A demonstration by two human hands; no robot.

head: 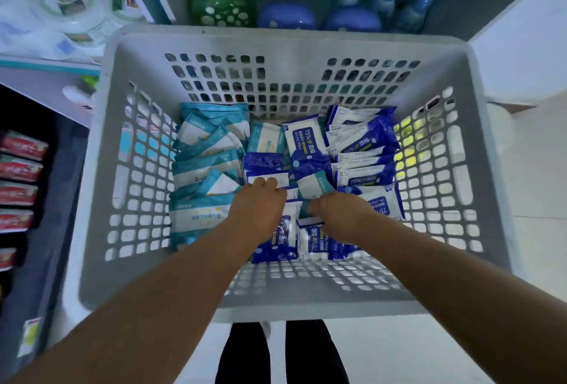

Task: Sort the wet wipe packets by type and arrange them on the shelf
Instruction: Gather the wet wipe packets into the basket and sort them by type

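Both hands are seen lowered into a grey perforated basket [285,46] of wet wipe packets: teal packets [208,150] stacked at the left, blue alcohol-wipe packets [363,141] at the right. The left hand [257,202] is curled onto a blue packet [267,176]; a teal packet [314,185] is pinched by the right hand [340,215].

Matt plastic basket [285,43], glossy packets [306,141]

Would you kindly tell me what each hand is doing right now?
Left hand: fingers curled on a dark blue packet.
Right hand: among the packets; grip cannot be told.
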